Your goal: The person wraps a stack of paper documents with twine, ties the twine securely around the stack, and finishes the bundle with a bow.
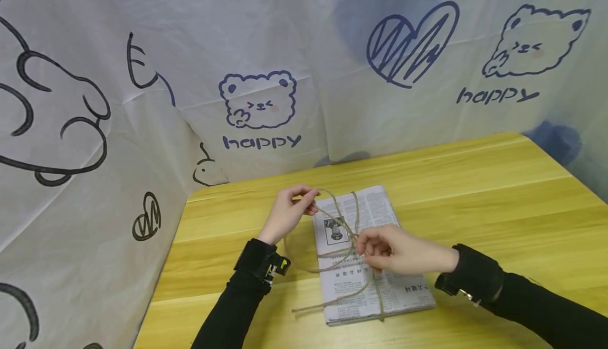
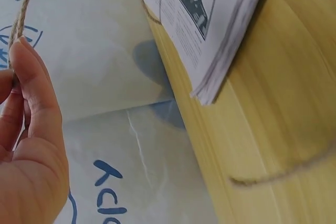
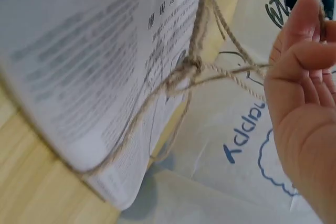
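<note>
A stack of folded newspapers point(image 1: 347, 307) lies on the table, with brown twine point(image 3: 134, 124) wrapped around it both ways. The strands cross at a knot point(image 3: 191, 66) on top of the stack. Above the stack's far left corner, my left hand point(image 1: 287, 209) pinches a doubled piece of the twine point(image 2: 22, 14) between thumb and fingertips. My right hand point(image 1: 401, 248) hovers over the right side of the stack, pinching another strand between thumb and curled fingers. Loops of twine run between the two hands, and a loose end point(image 1: 311, 308) trails off the near left side.
The yellow wood-grain table point(image 1: 475, 196) extends around the stack. Behind it and to the left hangs a pale cloth point(image 1: 309, 32) printed with bears and hearts. Both wrists wear black bands point(image 1: 477, 272) with small devices.
</note>
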`<state>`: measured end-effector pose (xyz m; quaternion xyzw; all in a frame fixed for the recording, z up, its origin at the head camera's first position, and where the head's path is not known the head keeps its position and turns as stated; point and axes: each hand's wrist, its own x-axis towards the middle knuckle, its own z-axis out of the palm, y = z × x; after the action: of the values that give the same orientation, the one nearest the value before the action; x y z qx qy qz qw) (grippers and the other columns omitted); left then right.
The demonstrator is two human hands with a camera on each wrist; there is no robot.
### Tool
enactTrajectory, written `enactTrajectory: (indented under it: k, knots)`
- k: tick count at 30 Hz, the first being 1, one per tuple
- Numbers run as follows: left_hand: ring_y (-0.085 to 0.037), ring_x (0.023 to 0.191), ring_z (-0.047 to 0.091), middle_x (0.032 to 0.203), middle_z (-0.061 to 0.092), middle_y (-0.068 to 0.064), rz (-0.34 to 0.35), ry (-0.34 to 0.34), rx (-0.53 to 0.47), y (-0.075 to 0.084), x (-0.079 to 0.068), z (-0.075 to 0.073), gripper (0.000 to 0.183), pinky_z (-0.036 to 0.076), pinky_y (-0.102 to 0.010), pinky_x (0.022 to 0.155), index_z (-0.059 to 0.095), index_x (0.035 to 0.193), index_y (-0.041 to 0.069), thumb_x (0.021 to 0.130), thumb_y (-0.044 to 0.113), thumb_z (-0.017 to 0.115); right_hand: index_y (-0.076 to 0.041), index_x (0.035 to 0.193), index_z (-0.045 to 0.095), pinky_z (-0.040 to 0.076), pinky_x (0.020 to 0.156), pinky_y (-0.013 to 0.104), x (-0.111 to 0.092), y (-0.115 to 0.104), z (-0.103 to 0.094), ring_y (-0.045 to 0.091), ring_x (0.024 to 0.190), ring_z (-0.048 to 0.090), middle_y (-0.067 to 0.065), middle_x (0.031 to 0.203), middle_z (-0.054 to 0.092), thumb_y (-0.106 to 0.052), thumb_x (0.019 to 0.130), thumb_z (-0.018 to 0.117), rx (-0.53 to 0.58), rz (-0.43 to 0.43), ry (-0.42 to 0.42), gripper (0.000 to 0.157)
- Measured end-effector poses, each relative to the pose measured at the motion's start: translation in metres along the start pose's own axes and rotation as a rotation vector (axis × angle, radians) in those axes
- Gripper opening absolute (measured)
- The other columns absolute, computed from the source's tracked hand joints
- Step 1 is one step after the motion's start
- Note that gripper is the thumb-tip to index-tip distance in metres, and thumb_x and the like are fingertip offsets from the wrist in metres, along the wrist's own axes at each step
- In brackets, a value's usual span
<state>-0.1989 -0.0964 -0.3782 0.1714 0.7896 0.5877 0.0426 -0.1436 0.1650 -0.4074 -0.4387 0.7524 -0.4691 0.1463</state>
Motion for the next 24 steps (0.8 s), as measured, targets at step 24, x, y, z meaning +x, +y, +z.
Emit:
enactTrajectory:
  k: [24]
  knots:
    - [-0.038, 0.077, 0.065, 0.090, 0.063, -0.018, -0.003, 0.072, 0.103, -0.013, -0.004, -0.010, 0.024, 0.056, -0.037, 0.072, 0.064, 0.107, -0.011, 0.097, 0.008, 0.053, -0.016, 0.090, 0.050, 0.035, 0.055, 0.020, -0.044, 0.036, -0.034, 0.001, 0.057, 0.038, -0.011, 0.065, 0.042, -0.015, 0.086, 0.069, -0.436, 0.180, -0.142, 0.019]
